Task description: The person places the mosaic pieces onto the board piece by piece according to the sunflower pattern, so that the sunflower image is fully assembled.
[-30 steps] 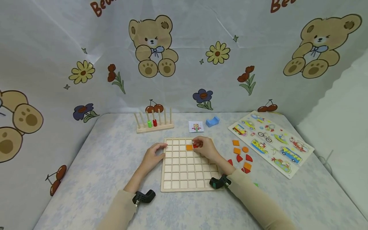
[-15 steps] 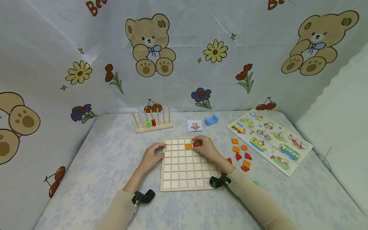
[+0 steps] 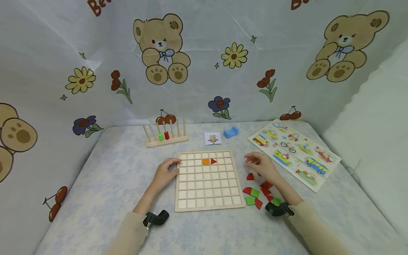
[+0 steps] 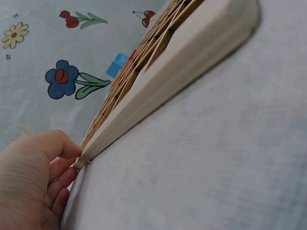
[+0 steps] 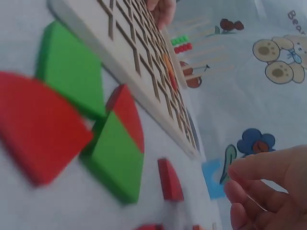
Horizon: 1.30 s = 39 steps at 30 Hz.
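Note:
A pale wooden grid board (image 3: 204, 193) lies on the table. In its second row, an orange square (image 3: 205, 162) sits beside a red triangle (image 3: 213, 161). My left hand (image 3: 165, 174) holds the board's left edge near the far corner; in the left wrist view, the hand (image 4: 33, 172) has its fingertips on that edge. My right hand (image 3: 262, 166) hovers right of the board, fingers loosely bent, nothing visible between them. Below it lie a red quarter-circle (image 3: 250, 176), a green square (image 3: 250, 200) and several other loose pieces, some hidden by the hand and wrist.
Behind the board are a peg stand (image 3: 167, 141) with green and red rings, a small pattern card (image 3: 213, 138) and a blue block (image 3: 231, 132). A vehicle puzzle board (image 3: 294, 156) lies at the right. A bear-print cloth (image 3: 197, 81) hangs behind the table.
My right hand has released the red triangle in the grid and moved right, over the loose pieces. The left hand stays on the board's edge. The head view has shifted slightly.

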Available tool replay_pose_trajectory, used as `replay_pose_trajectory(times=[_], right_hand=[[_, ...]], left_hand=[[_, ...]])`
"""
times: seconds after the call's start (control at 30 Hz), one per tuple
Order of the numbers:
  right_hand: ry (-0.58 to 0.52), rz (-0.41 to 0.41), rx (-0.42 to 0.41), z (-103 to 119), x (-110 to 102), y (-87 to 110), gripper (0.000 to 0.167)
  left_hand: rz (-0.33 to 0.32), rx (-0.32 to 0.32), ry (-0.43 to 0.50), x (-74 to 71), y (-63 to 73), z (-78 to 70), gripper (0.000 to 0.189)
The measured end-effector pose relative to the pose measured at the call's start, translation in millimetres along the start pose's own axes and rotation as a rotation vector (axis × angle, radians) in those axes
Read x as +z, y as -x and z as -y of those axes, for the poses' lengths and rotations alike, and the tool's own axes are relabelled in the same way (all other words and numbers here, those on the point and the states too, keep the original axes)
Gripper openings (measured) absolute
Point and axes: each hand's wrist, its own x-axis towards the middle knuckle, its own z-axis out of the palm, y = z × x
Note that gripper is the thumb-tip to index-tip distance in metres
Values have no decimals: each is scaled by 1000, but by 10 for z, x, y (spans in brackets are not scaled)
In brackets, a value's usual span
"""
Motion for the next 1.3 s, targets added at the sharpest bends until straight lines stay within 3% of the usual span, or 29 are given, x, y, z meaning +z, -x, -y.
replay_pose_trajectory(times=[0.27, 0.43, 0.93, 1.3], right_hand=[[81, 71, 53, -288, -348, 635, 27], [108, 46, 53, -401, -396, 839, 30], [143, -29, -119, -480, -206, 853, 31], [97, -95, -118, -392, -207, 810, 29]], left_hand=[[16, -23, 6, 19, 21, 54, 35], [4, -20, 17, 19, 26, 59, 34], [3, -5, -7, -1, 3, 53, 34], [4, 9, -18, -3, -8, 25, 34]])
